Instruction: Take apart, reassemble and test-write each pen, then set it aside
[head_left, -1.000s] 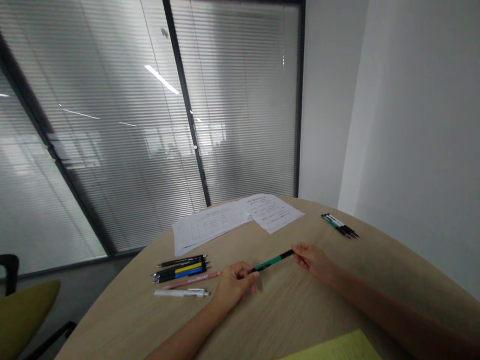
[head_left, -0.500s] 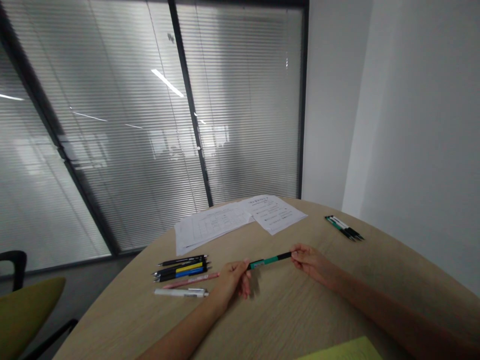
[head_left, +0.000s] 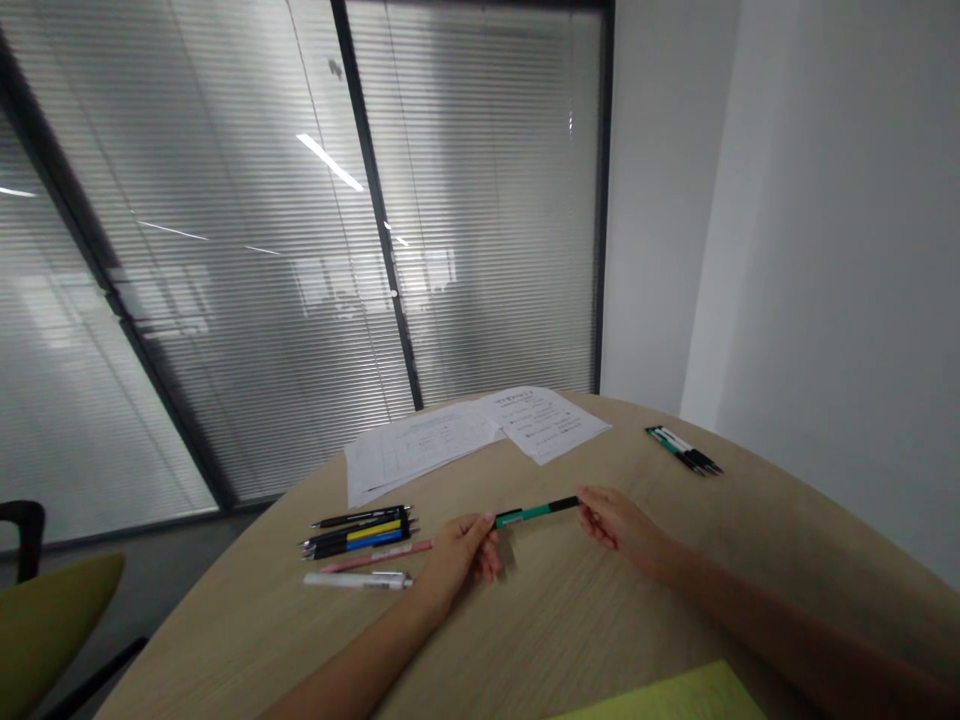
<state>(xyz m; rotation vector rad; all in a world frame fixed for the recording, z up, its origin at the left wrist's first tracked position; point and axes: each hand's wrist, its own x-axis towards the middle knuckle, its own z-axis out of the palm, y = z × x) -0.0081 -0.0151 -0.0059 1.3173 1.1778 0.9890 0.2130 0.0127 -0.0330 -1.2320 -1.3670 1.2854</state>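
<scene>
A green and black pen is stretched between my two hands, a little above the tabletop. My left hand pinches its clip end, and my right hand pinches the black grip end, where the tip is hidden by the fingers. Left of my left hand lies a group of pens: black ones, a yellow one, a blue one, a pink pen partly behind that hand, and a white pen nearest me.
Printed paper sheets lie at the table's far edge. Several green, white and black pens sit together at the far right. A yellow paper shows at the near edge. A chair stands on the left.
The view has shifted slightly, so everything sits a little further left and up. Both hands keep hold of the green and black pen in nearly the same pose.
</scene>
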